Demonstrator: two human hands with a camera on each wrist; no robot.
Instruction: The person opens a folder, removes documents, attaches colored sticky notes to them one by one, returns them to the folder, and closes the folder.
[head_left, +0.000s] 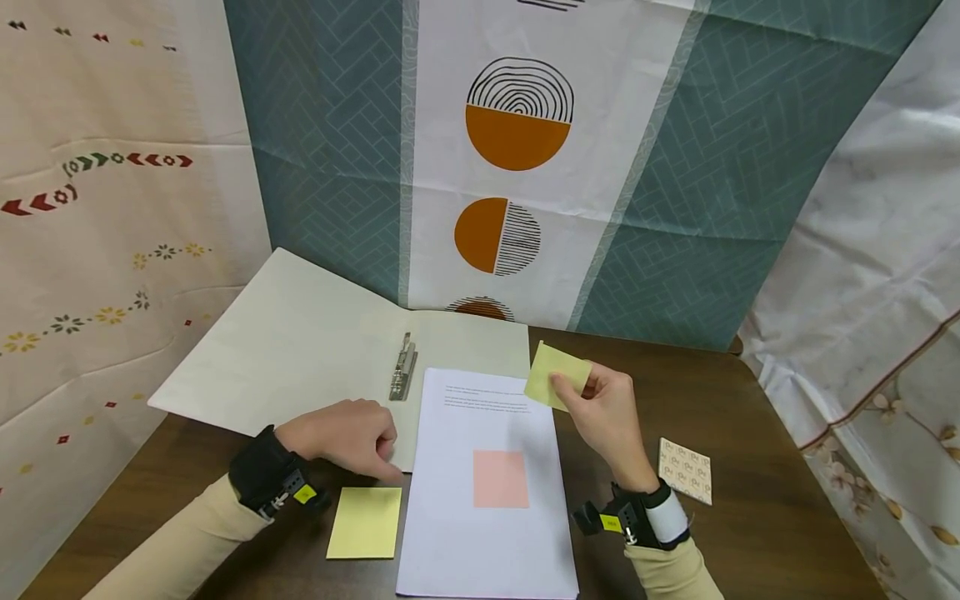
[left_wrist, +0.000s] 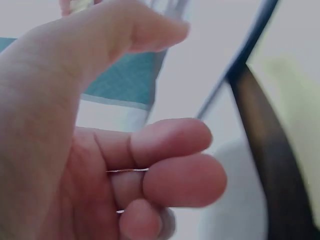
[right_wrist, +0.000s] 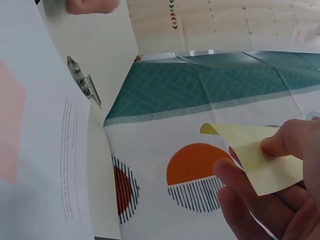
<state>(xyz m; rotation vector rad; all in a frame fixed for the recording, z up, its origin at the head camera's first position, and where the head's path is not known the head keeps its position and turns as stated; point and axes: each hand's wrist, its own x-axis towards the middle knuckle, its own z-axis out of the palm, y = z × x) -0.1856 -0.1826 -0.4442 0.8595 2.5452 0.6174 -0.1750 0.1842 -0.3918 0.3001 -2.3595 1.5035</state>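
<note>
Between thumb and fingers my right hand [head_left: 611, 412] pinches a yellow sticky note [head_left: 553, 375] above the upper right corner of the paper stack [head_left: 480, 550]. One edge of that note curls in the right wrist view. A pink sticky note [head_left: 500, 479] lies on the top sheet, below several printed lines. My left hand [head_left: 337, 437] holds nothing; its fingers are loosely bent, just left of the stack and above a yellow sticky note pad [head_left: 364, 523]. Behind the stack lies an opened white folder [head_left: 315, 333] with a metal clip [head_left: 403, 367].
A small patterned square [head_left: 685, 471] lies on the brown table [head_left: 750, 417] to the right of my right wrist. A teal and white cloth [head_left: 330, 150] hangs behind the table, with pale patterned cloths at both sides.
</note>
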